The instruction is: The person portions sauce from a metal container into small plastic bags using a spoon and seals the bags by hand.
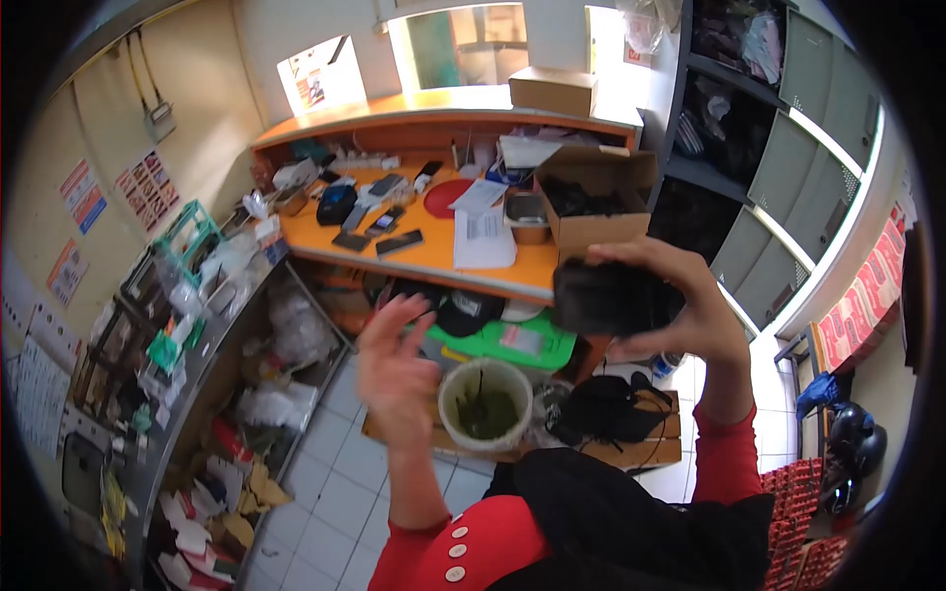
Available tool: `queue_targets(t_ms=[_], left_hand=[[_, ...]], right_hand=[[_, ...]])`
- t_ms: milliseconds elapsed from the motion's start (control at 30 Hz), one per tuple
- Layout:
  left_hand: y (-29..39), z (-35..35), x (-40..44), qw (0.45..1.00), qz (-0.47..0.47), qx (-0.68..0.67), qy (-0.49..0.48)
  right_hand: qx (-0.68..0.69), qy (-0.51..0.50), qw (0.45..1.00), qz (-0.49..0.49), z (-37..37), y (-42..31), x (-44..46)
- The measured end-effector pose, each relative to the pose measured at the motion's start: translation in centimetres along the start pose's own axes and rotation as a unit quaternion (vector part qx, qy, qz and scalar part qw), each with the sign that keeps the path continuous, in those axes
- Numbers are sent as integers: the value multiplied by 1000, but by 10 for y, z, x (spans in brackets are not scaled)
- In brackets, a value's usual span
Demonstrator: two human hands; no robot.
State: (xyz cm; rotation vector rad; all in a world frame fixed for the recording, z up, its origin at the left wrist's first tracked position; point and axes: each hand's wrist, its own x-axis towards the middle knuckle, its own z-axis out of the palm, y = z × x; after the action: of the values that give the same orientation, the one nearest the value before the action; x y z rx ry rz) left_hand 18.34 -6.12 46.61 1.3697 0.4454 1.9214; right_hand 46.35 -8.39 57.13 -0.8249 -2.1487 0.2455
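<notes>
Our red shirt [498, 527] is closest to us, and a black cloth [631, 517] covers a lot of it. Next we see a big orange bench [439, 253] with lots of stuff on it. To the right of it we see grey lockers [813, 177]. On the right end of the bench we see an open brown box [599, 233] with dark things inside. Low down, by the front of the bench, we spot a flat green thing [552, 342]. Near it is a white bucket [511, 382] with green stuff in it. Our right hand [680, 295] is up in the air and holds a dark, boxy thing tight between thumb and fingers. Our left hand [397, 369] is blurry, with its fingers spread wide and nothing in it. That dark, boxy thing [609, 298] is in front of the bench, just under the brown box as we look. White papers [481, 241] lie left of the box. Small dark phones [399, 242] lie farther left. Littlest are three round buttons [456, 551] on our shirt.
</notes>
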Motion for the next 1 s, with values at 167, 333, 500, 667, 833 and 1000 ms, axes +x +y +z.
queue_targets(t_ms=[167, 333, 500, 667, 833, 1000], left_hand=[[85, 57, -48, 975, 11, -63, -213], [172, 44, -49, 953, 197, -119, -195], [297, 91, -56, 937, 225, -248, -100], [373, 39, -51, 928, 330, -123, -122], [398, 2, -39, 938, 277, -77, -195], [425, -47, -30, 940, 286, -1, -184]], right_hand=[[41, 9, 999, -1, 19, -117, -41], [-18, 91, 993, -71, 11, -169, -67], [-18, 152, 985, -78, 2, -193, -88], [20, 136, 984, -110, 5, -209, -89], [42, 121, 984, -121, 34, -225, -67], [110, 56, 967, -225, 68, -227, -21]])
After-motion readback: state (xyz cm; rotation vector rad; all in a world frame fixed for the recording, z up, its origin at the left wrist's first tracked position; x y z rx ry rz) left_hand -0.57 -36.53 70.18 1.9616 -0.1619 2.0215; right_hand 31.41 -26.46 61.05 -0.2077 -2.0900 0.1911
